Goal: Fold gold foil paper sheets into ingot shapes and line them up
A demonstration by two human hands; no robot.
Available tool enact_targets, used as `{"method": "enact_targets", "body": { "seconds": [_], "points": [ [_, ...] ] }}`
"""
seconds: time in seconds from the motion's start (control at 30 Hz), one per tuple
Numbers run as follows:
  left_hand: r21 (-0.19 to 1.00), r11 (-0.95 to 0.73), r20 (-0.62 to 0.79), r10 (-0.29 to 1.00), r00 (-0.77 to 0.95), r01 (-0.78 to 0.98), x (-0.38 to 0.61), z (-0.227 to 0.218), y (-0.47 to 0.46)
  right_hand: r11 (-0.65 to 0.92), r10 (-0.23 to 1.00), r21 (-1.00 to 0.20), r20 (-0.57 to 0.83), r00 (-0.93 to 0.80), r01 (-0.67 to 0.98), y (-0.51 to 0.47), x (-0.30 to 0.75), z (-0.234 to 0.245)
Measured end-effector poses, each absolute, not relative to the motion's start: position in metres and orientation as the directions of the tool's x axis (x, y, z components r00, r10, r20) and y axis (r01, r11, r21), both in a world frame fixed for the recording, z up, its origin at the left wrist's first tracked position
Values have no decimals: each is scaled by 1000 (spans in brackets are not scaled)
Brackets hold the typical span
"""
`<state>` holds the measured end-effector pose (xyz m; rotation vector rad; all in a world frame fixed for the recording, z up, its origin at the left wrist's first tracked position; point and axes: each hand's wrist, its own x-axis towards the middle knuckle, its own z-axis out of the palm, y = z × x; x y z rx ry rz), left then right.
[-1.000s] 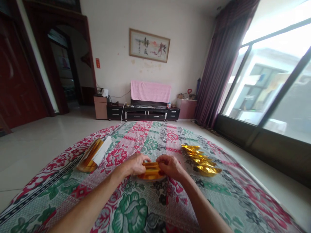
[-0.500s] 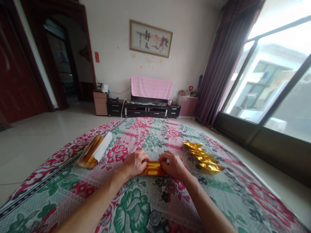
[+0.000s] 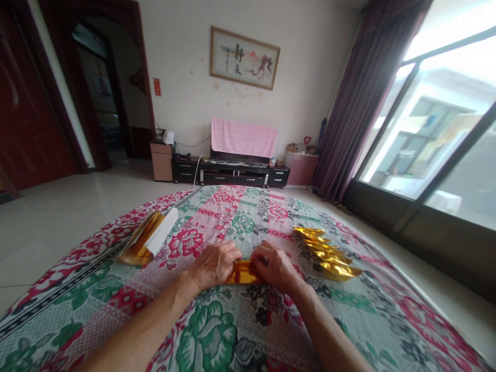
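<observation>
A folded piece of gold foil paper (image 3: 241, 273) lies on the floral cloth (image 3: 217, 330) in front of me. My left hand (image 3: 214, 265) presses and pinches its left end, fingers curled down on it. At the right end my right hand (image 3: 274, 265) does the same, fingers closed on the paper, a ring showing on one finger. The two hands nearly touch, so only a short strip of foil shows between them. A row of finished folded gold pieces (image 3: 324, 252) lies to the right of my right hand.
A stack of gold sheets with a white backing (image 3: 149, 242) lies on the cloth to the left. Beyond the cloth are a tiled floor, a low dark TV cabinet (image 3: 236, 175) with a pink cover, a doorway at left and big windows at right.
The gold paper went from raised and loosely folded to pressed flat on the cloth. Both hands have moved closer together over it.
</observation>
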<state>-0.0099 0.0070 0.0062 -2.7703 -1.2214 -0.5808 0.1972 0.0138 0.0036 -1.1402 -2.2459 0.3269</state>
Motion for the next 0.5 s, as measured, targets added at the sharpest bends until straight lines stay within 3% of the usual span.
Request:
{"method": "enact_targets", "body": {
  "seconds": [0.5],
  "points": [
    [173,-699,354,702,618,694,-13,2,13,603,798,-464,356,-486,649,15,199,4]
  ]
}}
